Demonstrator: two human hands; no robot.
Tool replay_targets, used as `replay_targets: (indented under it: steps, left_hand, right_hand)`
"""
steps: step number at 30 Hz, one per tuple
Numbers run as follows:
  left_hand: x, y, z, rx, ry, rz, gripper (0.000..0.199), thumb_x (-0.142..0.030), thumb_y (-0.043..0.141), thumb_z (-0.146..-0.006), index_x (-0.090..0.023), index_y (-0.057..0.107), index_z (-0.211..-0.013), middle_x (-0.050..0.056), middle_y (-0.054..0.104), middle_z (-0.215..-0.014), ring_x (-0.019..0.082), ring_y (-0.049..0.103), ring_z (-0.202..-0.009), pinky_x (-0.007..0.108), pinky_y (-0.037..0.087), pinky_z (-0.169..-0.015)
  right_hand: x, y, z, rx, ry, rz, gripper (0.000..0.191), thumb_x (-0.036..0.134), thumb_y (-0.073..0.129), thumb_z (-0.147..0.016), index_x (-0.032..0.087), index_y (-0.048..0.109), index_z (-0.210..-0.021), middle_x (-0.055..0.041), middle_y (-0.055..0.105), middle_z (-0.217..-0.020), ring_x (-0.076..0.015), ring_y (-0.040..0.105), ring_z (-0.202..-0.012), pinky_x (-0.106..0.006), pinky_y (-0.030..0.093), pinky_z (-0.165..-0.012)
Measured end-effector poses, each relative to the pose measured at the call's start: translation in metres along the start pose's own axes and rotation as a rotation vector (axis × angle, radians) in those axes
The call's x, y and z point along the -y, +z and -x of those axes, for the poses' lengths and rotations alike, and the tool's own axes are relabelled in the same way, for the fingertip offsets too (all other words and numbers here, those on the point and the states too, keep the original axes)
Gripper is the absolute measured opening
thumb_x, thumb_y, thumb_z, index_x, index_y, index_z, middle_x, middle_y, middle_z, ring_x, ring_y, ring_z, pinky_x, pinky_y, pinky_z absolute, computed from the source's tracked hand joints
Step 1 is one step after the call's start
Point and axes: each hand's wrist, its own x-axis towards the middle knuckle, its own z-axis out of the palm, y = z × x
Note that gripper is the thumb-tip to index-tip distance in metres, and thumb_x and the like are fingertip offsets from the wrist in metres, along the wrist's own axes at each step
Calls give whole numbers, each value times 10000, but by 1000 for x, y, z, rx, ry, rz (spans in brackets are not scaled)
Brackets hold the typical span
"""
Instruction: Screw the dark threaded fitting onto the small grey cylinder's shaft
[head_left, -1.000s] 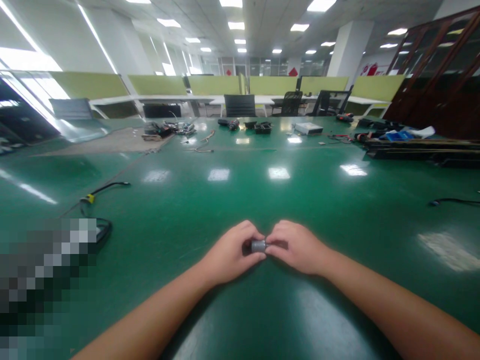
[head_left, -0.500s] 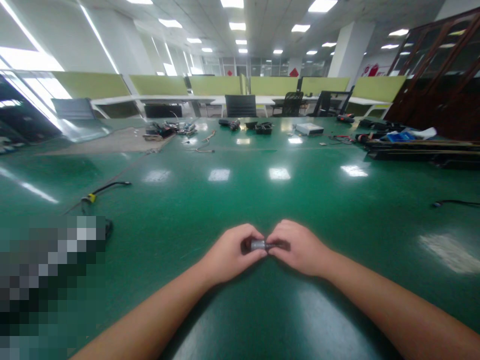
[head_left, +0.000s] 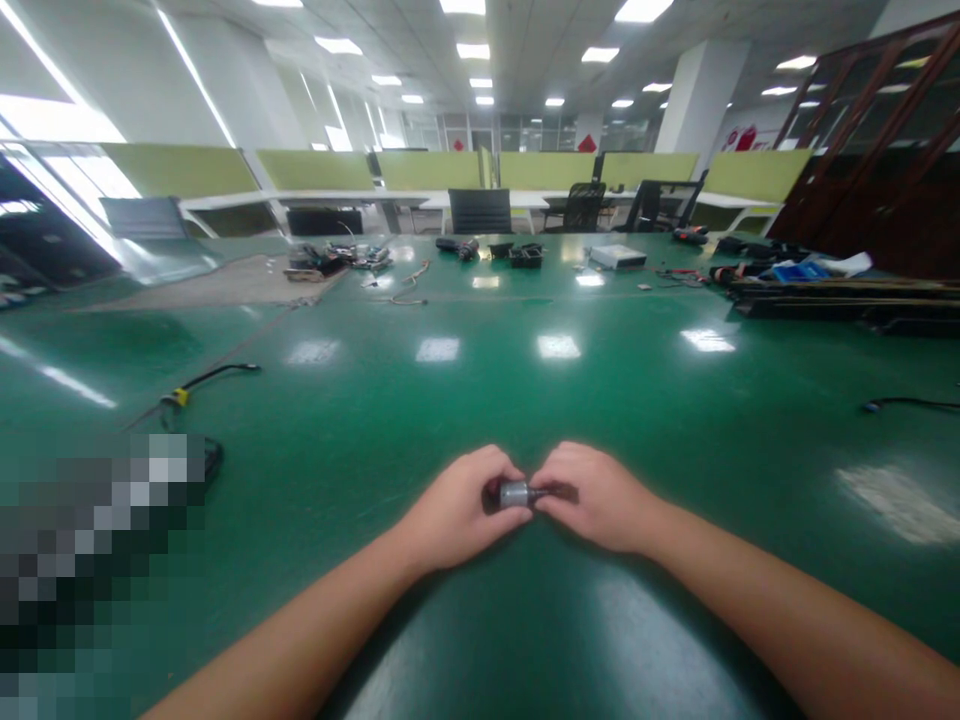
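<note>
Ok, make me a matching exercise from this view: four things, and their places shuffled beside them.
Things:
1. Grey cylinder
2. Yellow piece
3. Blue item
4. Chairs

Places:
A. On the pile at the right
B. Beyond the far edge of the green table
C. Held by the left hand
D. At the left, by a black cable

Pairs: 1-C, 2-D, 3-A, 4-B

Bare green tabletop [head_left: 480, 400] gives you room ahead of your left hand [head_left: 456, 507] and right hand [head_left: 598, 500]. To your left, a yellow-and-black cable [head_left: 180, 397] and a pixelated dark object [head_left: 97, 525], its edges hard to judge, stand in the way; a black cable [head_left: 900, 403] limits you at far right.
</note>
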Motion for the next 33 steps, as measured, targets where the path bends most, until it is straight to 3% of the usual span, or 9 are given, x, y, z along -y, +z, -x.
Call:
replay_targets:
  steps: [33]
  left_hand:
    - [-2,-3,-1,12,2,-27,197,-313,765,-811,-199,662,-934,11,646,-868,182,586,-794,284,415,-709]
  right_hand:
    - [0,-10,3,25,-11,-24,115,159,678,-861,199,734,-954,-43,705,-867,-189,595,-818,-313,455,-746]
